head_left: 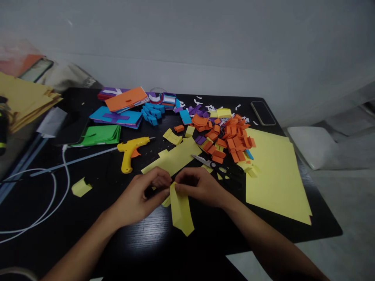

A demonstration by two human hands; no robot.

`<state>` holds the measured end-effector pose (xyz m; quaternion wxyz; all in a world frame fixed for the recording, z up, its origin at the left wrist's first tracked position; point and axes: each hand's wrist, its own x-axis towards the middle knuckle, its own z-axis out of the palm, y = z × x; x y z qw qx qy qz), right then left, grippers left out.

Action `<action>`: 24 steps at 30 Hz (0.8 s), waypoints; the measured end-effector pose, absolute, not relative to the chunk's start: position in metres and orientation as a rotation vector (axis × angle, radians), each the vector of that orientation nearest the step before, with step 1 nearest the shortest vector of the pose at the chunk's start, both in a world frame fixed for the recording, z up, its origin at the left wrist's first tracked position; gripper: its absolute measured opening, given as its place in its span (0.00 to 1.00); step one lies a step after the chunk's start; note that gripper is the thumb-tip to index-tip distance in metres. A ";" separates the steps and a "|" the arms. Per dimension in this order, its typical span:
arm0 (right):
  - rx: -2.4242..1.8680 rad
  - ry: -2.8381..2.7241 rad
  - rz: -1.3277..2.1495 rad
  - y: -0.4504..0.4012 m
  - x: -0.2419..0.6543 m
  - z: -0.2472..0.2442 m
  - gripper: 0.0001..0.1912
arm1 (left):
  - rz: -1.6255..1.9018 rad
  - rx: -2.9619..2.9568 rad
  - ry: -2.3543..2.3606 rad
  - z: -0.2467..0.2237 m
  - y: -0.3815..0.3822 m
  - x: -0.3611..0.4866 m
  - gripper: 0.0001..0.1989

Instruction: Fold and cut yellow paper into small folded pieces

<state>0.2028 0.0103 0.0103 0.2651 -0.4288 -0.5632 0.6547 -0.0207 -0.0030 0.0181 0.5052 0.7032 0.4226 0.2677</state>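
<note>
Both hands meet over the near middle of the black table. With its thumb and fingers pinched, my right hand (202,185) holds the upper end of a creased yellow paper strip (181,212), which hangs down towards me. My left hand (145,193) is closed too, its thumb and fingertips at the same upper end of the strip. Just beyond the hands lies a flat yellow paper piece (178,156). Scissors (213,164) with dark handles rest right of it, their blades pointing left. A yellow glue gun (131,152) lies on its side beyond my left hand.
Folded orange paper pieces (234,138) are heaped at back right, beside large yellow sheets (272,171). Stacked coloured papers (117,116) stand at back left. A phone (263,113) lies near the far right corner. White cable (68,179) loops on the left.
</note>
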 end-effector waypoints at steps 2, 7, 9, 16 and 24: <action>-1.164 -1.508 1.675 0.008 0.201 0.010 0.10 | 0.647 1.550 0.992 0.018 -0.003 -0.019 0.06; -1.054 -1.685 1.276 0.002 0.197 0.004 0.12 | 0.659 1.328 0.931 0.015 -0.002 -0.013 0.11; -1.045 -1.749 1.118 0.001 0.196 0.003 0.10 | 0.684 1.284 0.947 0.014 -0.002 -0.011 0.11; -1.024 -1.806 0.957 -0.001 0.195 0.002 0.06 | 0.699 1.100 0.974 0.009 -0.002 -0.009 0.14; -0.852 -1.854 0.866 0.000 0.194 0.001 0.07 | 0.674 1.041 1.031 0.006 -0.004 -0.007 0.15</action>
